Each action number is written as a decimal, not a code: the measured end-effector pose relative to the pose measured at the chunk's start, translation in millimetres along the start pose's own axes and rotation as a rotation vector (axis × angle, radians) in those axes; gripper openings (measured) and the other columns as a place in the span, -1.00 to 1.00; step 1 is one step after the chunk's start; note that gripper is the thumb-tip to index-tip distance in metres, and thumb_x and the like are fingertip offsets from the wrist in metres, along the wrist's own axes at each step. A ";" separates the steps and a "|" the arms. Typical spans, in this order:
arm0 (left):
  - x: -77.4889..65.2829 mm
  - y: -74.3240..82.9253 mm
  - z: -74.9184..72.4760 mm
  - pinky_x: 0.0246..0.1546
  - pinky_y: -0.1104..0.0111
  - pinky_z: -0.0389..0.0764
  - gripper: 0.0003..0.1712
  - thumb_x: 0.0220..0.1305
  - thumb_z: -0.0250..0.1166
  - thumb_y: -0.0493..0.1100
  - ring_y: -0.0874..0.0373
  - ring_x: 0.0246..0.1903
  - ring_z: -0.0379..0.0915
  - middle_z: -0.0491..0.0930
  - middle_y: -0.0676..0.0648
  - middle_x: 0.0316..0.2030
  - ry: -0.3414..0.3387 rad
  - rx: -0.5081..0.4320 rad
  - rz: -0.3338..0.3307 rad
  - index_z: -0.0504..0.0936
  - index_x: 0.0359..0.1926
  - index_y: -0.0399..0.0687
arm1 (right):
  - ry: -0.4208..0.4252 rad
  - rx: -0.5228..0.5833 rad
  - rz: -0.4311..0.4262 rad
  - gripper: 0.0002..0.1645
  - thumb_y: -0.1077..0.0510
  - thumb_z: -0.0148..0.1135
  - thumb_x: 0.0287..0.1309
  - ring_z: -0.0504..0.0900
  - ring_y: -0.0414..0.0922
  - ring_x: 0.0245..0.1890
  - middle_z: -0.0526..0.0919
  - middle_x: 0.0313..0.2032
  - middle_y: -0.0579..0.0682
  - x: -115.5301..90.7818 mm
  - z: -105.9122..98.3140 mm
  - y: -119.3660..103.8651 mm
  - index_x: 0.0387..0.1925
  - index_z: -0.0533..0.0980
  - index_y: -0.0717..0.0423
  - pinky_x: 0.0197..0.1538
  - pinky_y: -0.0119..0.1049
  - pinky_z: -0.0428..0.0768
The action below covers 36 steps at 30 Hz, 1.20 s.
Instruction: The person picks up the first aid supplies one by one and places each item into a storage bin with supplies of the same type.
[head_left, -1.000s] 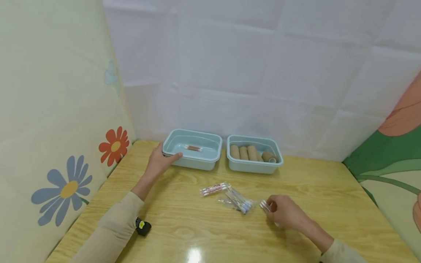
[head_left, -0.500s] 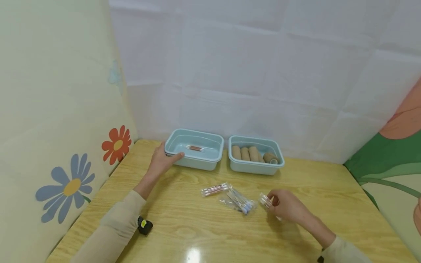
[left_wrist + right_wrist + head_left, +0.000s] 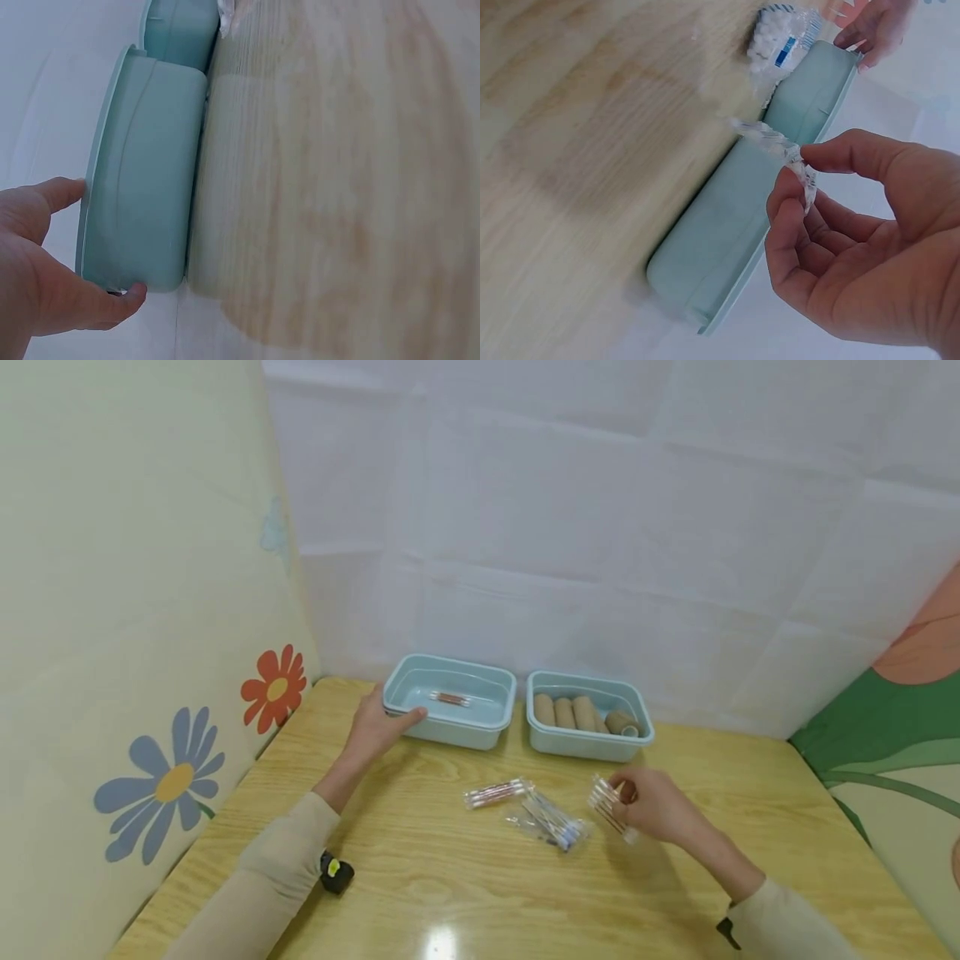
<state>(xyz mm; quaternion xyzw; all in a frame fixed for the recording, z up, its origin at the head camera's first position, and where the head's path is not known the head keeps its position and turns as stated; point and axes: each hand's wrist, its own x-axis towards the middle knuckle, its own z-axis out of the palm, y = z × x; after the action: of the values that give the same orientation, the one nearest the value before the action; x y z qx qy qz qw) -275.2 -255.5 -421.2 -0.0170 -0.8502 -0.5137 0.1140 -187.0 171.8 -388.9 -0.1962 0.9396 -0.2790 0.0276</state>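
My left hand (image 3: 372, 727) grips the left end of a light-blue plastic basin (image 3: 452, 733), thumb over the near side of its rim. In the left wrist view, that hand (image 3: 45, 259) holds the basin (image 3: 146, 176) by its end. A small clear pack of cotton swabs (image 3: 450, 699) with reddish-brown sticks lies inside. Between thumb and fingers, my right hand (image 3: 660, 810) pinches a similar clear pack of cotton swabs (image 3: 606, 803) above the table. Seen from the right wrist, this pack (image 3: 776, 142) is nearly edge-on, held by the hand (image 3: 862, 232).
Right of that basin stands a second light-blue basin (image 3: 588, 745) with several brown rolls (image 3: 564, 712). On the wooden table (image 3: 420, 860) lie a reddish swab pack (image 3: 497, 793) and a larger bag of swabs (image 3: 555, 821) with blue tips. A white sheet (image 3: 525, 527) hangs behind.
My right hand has lifted the pinched swab pack up and slightly away from me, and more of the pack shows. My left hand keeps its hold on the basin. The view has shifted slightly.
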 end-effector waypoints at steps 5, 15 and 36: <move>3.9 2.5 -0.3 0.35 -0.10 0.27 -0.01 0.32 0.42 -0.01 -0.31 0.34 0.23 0.28 -0.42 0.37 -0.007 -0.001 -0.002 0.10 0.52 -0.35 | 0.009 0.005 -0.040 -0.72 0.35 0.35 0.09 0.52 -0.20 -0.48 0.57 -0.48 -0.13 14.2 -0.5 -4.9 -0.10 0.65 0.29 -0.41 -0.25 0.56; 10.8 5.0 3.1 0.33 -0.10 0.29 -0.03 0.28 0.46 -0.05 -0.33 0.32 0.26 0.32 -0.44 0.35 -0.003 -0.007 0.035 0.15 0.49 -0.38 | 0.052 0.126 -0.100 -0.81 0.29 0.39 0.17 0.58 -0.19 -0.44 0.63 -0.45 -0.11 44.1 12.8 -14.6 -0.17 0.66 0.28 -0.37 -0.26 0.60; -0.3 -1.1 -1.0 0.34 -0.12 0.26 -0.03 0.31 0.44 0.01 -0.32 0.32 0.25 0.31 -0.44 0.33 -0.010 0.017 0.006 0.14 0.49 -0.38 | 0.069 0.056 -0.186 -0.84 0.26 0.44 0.16 0.61 -0.21 -0.39 0.66 -0.41 -0.12 107.2 12.4 -62.0 -0.19 0.69 0.17 -0.32 -0.29 0.63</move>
<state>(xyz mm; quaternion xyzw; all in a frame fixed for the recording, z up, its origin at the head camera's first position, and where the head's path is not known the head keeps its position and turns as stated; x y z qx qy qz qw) -274.8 -256.9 -421.8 -0.0211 -0.8549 -0.5063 0.1113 -261.9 76.7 -360.0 -0.2719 0.9097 -0.3129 -0.0254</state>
